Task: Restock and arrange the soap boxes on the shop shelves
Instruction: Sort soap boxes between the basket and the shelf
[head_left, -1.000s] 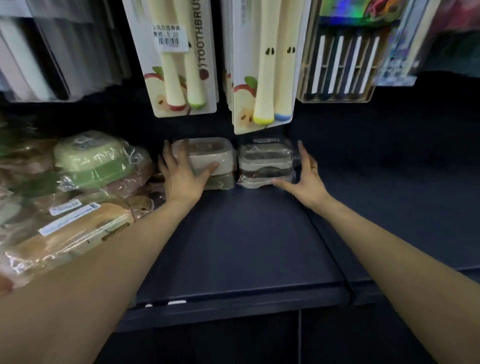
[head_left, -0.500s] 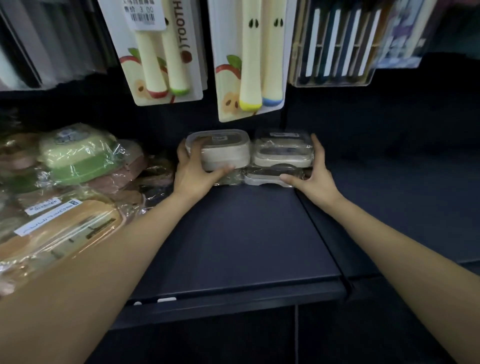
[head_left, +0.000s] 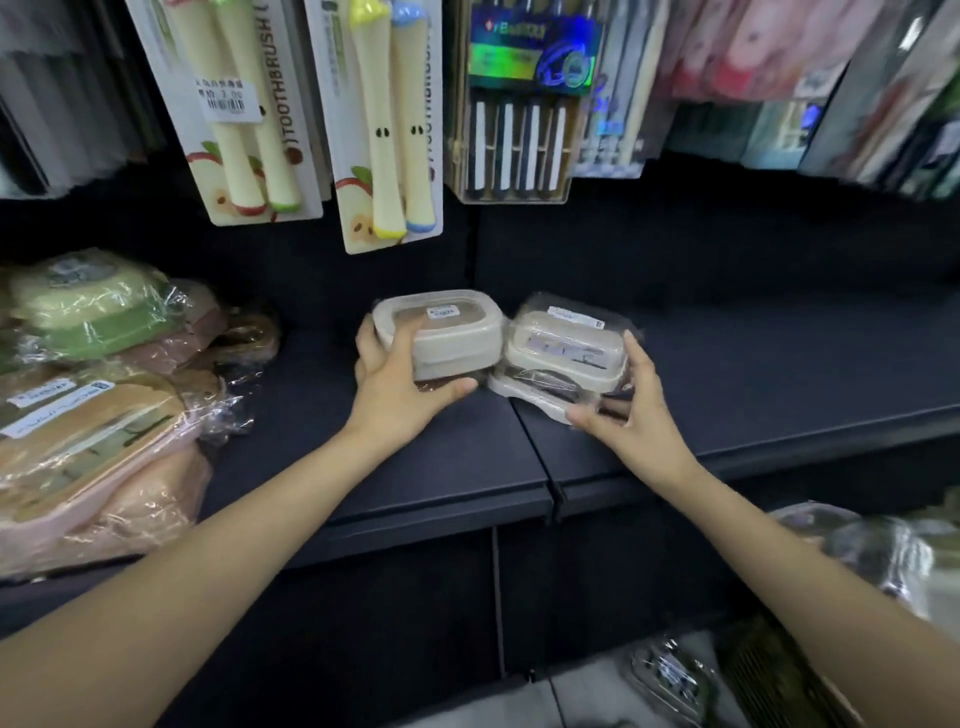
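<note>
Nearest to me, below the dark blue metal shelf (head_left: 441, 467), some plastic-wrapped goods (head_left: 675, 680) lie low at the right, blurred. On the shelf, the left hand (head_left: 400, 384) grips the cream stack of soap boxes with a brown lid (head_left: 439, 338), fingers (head_left: 410, 338) curled on its front and the thumb under its edge. Just right of it, touching, the right hand (head_left: 639, 410) holds the cream soap boxes in clear wrap (head_left: 563, 358), which are tilted. I judge the step is lining both stacks side by side; next they need to be set flat and pushed to the back. Left of the stacks, the wrapped green and pink boxes (head_left: 98, 312) crowd the shelf. Behind and above, hanging toothbrush cards (head_left: 249, 109) limit the height.
</note>
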